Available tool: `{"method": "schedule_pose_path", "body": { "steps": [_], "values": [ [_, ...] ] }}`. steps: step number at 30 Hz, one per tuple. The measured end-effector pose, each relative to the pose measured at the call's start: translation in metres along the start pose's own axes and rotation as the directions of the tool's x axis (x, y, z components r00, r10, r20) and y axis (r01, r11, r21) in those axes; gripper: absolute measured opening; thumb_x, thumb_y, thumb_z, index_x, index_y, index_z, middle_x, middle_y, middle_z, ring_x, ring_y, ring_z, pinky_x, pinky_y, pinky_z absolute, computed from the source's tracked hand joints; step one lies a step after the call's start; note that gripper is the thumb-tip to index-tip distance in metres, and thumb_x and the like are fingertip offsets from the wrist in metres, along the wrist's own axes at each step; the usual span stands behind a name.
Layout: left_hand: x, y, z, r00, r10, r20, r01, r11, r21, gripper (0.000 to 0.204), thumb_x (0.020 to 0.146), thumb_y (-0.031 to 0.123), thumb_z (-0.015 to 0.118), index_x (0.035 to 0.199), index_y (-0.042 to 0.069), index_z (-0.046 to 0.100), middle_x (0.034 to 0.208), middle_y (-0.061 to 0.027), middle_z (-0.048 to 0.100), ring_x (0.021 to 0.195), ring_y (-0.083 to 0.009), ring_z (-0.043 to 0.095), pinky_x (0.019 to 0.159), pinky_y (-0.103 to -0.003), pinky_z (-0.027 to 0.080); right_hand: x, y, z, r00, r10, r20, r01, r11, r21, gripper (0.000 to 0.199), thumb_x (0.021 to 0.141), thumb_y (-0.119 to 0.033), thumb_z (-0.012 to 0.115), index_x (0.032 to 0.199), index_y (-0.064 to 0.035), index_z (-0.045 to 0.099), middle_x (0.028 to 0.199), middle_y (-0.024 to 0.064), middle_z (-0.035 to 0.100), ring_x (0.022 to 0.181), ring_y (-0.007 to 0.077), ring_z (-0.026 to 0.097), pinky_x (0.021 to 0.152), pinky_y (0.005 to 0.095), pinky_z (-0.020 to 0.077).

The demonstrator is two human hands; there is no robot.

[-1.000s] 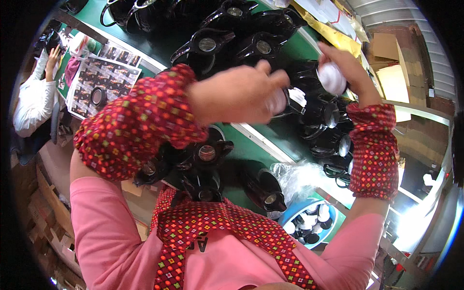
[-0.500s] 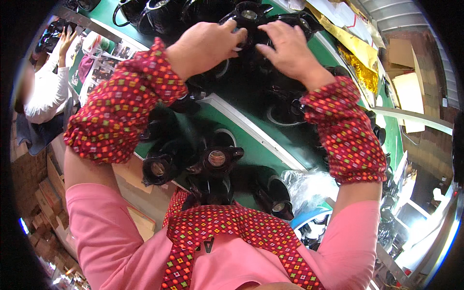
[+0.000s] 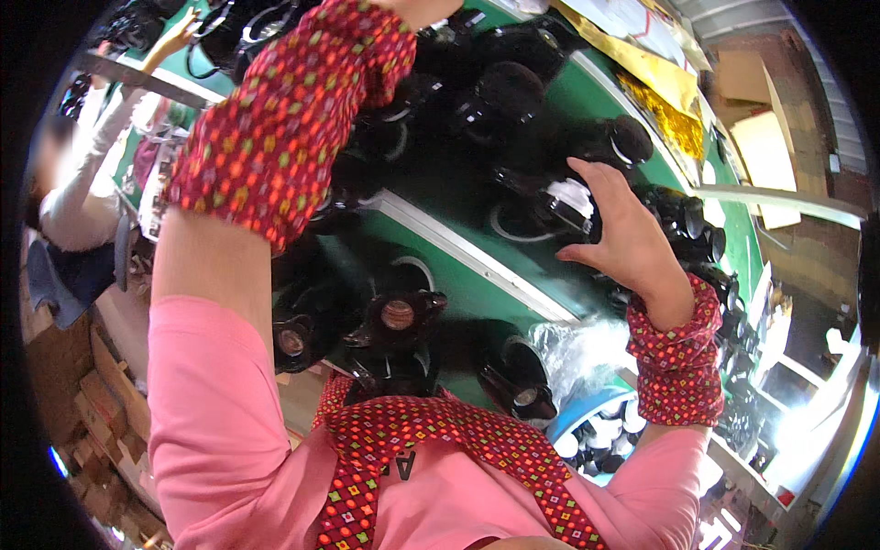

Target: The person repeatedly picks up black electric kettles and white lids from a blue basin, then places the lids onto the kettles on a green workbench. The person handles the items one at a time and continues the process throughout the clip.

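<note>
My left hand (image 3: 423, 7) reaches to the far edge of the picture. Most of it is cut off, so its fingers and anything in them are hidden. My right hand (image 3: 632, 234) is open, with the thumb and fingers spread apart beside a glossy black jug (image 3: 527, 197). A white, shiny part (image 3: 573, 202) of or on that jug lies between them; I cannot tell if they touch it. Closer to me stands another black jug (image 3: 367, 321) with a round, lens-like piece (image 3: 397, 314) at its spout end. More black jugs (image 3: 504, 96) crowd the far side.
A pale metal strip (image 3: 477, 257) crosses the green worktop (image 3: 458, 298). At the near right are a clear plastic bag (image 3: 577, 353) and a blue basin (image 3: 587, 403) of small black and white parts. A co-worker (image 3: 82, 206) is at the left. Gold wrapping (image 3: 674, 110) lies far right.
My left hand has moved away to the far edge, partly out of view. The right hand has come back toward me and rightward, from the far jugs to a nearer one.
</note>
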State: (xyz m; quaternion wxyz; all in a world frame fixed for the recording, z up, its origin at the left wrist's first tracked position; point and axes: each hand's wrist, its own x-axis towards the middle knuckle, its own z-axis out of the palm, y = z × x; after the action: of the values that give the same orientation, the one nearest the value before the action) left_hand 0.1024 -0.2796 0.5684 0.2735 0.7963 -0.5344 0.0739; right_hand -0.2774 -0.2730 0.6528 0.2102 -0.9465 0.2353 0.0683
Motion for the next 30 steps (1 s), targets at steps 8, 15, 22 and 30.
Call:
{"method": "schedule_pose_path", "body": {
  "steps": [8,15,22,30],
  "values": [
    [0.076,-0.007,0.119,0.971,0.080,0.226,-0.109,0.987,0.120,0.035,0.101,0.028,0.054,0.091,0.001,0.074,0.086,-0.0203,0.073,0.081,-0.0378,0.072,0.070,-0.051,0.055,-0.015,0.013,0.022,0.992,-0.028,-0.121,0.032,0.999,0.036,0.056,0.087,-0.016,0.078,0.138,-0.0118,0.058,0.119,0.0160,0.059,0.107,0.0396,0.066,0.088,0.0456,0.0556],
    [0.087,-0.024,0.134,0.949,0.296,0.107,-0.313,0.923,0.222,0.039,0.102,0.029,0.052,0.096,-0.002,0.074,0.092,-0.0232,0.073,0.088,-0.0400,0.072,0.078,-0.054,0.057,-0.004,0.030,0.037,0.877,0.458,0.144,-0.436,0.634,0.639,0.040,0.095,-0.023,0.073,0.129,-0.0020,0.066,0.114,0.0185,0.059,0.089,0.0277,0.066,0.081,0.0406,0.0552],
    [0.007,0.074,-0.029,0.978,0.151,-0.147,-0.193,0.920,-0.342,0.023,0.098,0.022,0.065,0.101,-0.001,0.070,0.100,-0.0186,0.071,0.093,-0.0286,0.068,0.085,-0.044,0.055,-0.012,0.014,0.040,0.945,0.233,-0.227,-0.234,0.972,0.027,0.048,0.098,-0.031,0.069,0.141,-0.0116,0.057,0.120,0.0184,0.057,0.100,0.0355,0.069,0.085,0.0434,0.0569],
    [-0.168,0.136,-0.061,0.738,0.468,0.487,-0.289,0.871,-0.398,0.059,0.078,0.023,0.082,0.121,-0.010,0.060,0.113,-0.0243,0.065,0.109,-0.0398,0.066,0.096,-0.045,0.054,-0.008,-0.020,0.039,0.968,0.243,-0.065,-0.246,0.862,-0.442,0.087,0.079,-0.053,0.084,0.146,-0.0142,0.047,0.118,0.0190,0.058,0.093,0.0389,0.072,0.075,0.0481,0.0604]
  ]
}}
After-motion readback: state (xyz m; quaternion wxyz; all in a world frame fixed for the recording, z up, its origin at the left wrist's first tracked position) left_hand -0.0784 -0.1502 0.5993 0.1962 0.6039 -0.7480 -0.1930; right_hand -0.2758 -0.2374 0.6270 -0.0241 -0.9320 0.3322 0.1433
